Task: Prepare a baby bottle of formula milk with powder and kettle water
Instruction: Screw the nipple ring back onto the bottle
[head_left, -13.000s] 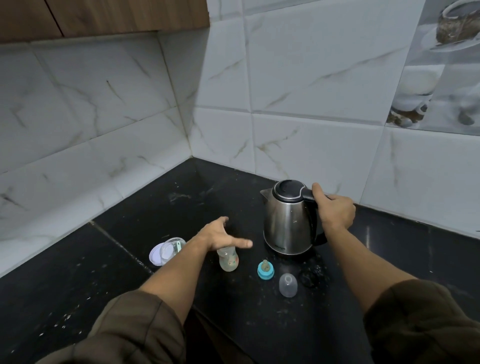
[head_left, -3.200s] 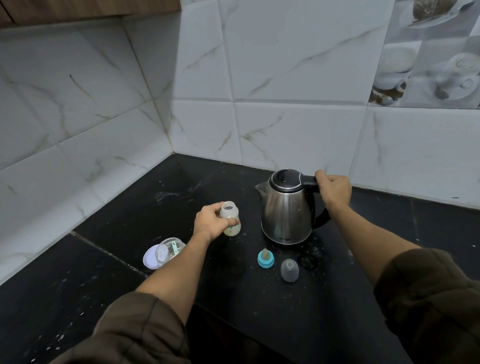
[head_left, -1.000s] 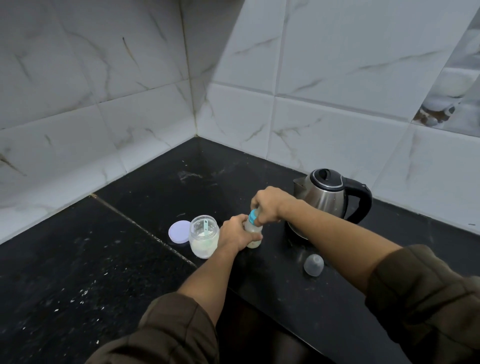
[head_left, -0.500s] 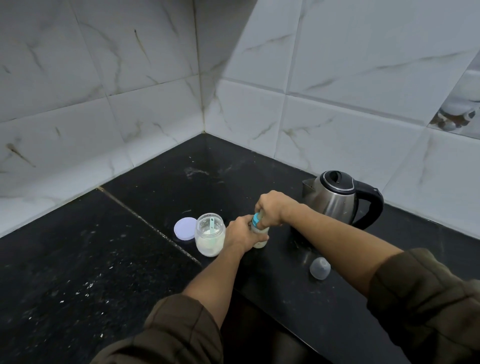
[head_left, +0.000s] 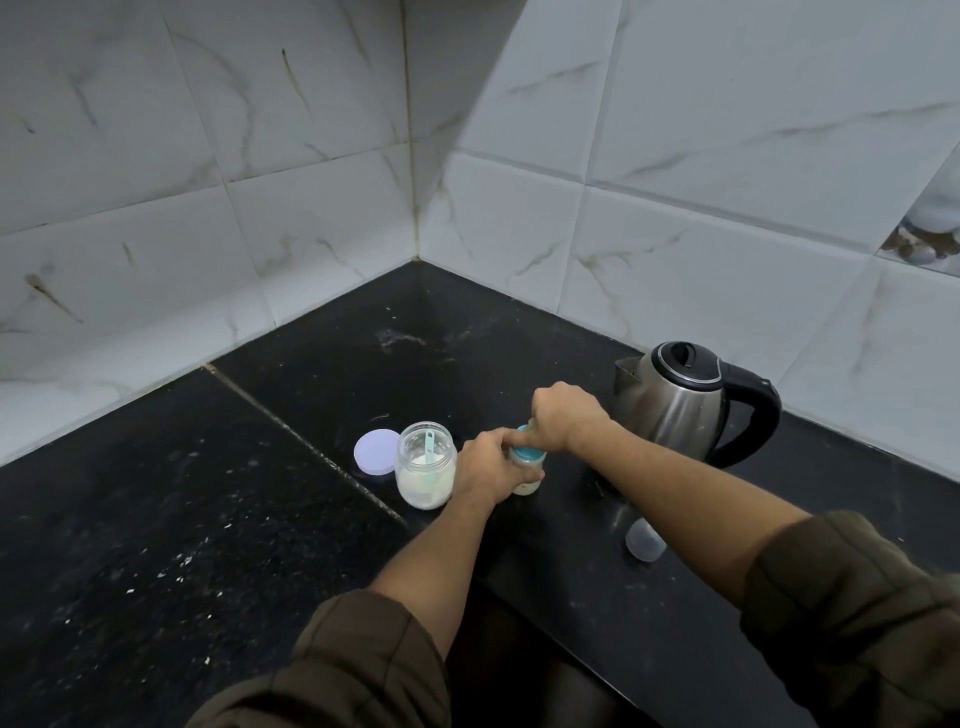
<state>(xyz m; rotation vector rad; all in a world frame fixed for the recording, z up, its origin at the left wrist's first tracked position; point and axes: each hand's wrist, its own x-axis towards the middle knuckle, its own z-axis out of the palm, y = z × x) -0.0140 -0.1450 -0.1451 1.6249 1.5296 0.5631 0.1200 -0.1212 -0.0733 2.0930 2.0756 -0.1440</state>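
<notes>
A small clear baby bottle (head_left: 525, 480) with pale liquid stands on the black counter (head_left: 260, 519). My left hand (head_left: 488, 470) grips its body. My right hand (head_left: 563, 418) is closed over the teal nipple ring (head_left: 527, 452) on the bottle's top. Left of the bottle stands an open clear jar of white powder (head_left: 426, 465) with a teal scoop inside. The steel kettle (head_left: 680, 397) with a black handle stands behind my right forearm, lid shut.
The jar's pale purple lid (head_left: 375, 451) lies flat left of the jar. A clear bottle cap (head_left: 645, 540) sits on the counter under my right forearm. White marble tile walls meet in a corner behind. White specks dot the counter at the left.
Since three seconds ago my right hand left the kettle handle and took the teal ring onto the bottle. In the last second both hands stay on the bottle; only the camera has shifted.
</notes>
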